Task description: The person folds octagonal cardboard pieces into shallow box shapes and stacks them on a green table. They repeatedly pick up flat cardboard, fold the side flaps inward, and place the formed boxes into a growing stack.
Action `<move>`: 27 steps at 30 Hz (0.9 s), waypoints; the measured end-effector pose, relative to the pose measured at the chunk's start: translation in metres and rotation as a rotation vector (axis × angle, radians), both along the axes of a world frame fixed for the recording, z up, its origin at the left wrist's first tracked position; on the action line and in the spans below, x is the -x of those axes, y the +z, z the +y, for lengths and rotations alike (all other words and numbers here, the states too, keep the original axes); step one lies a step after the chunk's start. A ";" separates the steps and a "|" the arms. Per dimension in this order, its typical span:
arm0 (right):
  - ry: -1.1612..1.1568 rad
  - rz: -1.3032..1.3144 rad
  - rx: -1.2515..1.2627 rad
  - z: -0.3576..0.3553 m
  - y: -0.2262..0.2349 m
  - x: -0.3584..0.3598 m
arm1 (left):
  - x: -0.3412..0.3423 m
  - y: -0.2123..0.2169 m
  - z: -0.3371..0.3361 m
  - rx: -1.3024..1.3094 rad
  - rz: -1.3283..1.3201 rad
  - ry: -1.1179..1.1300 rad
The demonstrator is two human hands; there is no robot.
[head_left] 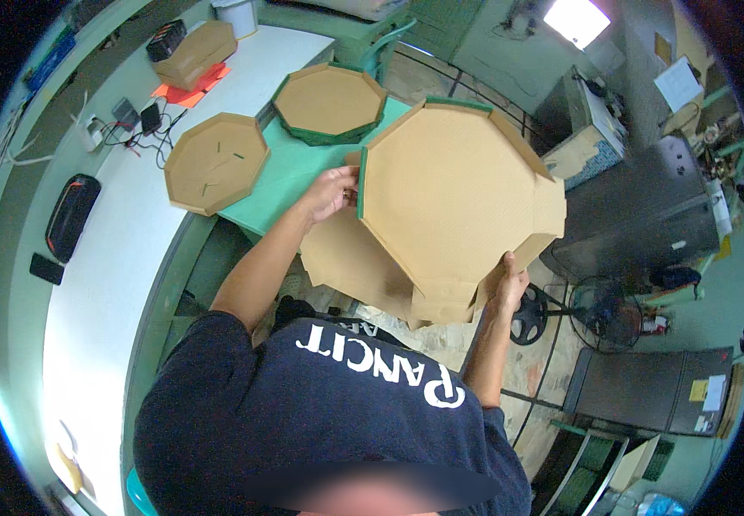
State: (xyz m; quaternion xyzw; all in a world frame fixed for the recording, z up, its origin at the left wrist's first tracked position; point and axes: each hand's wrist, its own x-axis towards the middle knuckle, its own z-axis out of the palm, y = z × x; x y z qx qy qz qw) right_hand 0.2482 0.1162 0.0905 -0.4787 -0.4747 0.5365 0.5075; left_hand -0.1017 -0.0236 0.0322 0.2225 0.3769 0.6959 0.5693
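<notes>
A large octagonal cardboard tray [458, 189] is raised in front of me, tilted. Green tape runs along its left and top edges, where the walls stand folded up; at the lower right some flaps stick out loose. My left hand [331, 194] grips the taped left edge, fingers partly hidden behind it. At the lower right, my right hand [507, 285] closes on a flap, thumb on the inner side. Beneath the tray lies another cut cardboard sheet [346, 258], partly covered by it.
On the green table [260, 198] stands a stack of green-edged octagonal trays [329, 99]. Left of it, a shallow octagonal tray [217, 163] holds small green strips. The white counter [105, 318] carries a black speaker [73, 218], cables and a phone. A fan [604, 314] and dark cabinets stand to the right.
</notes>
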 end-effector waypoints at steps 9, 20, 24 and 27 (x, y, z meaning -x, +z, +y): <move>0.209 0.247 0.215 -0.007 -0.072 0.027 | 0.058 -0.022 -0.050 0.469 0.895 0.211; 0.465 -0.716 0.089 -0.001 -0.162 -0.004 | 0.075 -0.045 -0.064 0.558 1.541 0.243; 0.555 -1.054 -1.045 -0.003 -0.136 -0.012 | -0.010 -0.060 -0.045 -0.125 1.785 0.001; 0.872 -1.131 -1.193 0.007 -0.125 0.002 | -0.030 -0.081 -0.032 -0.286 1.849 -0.211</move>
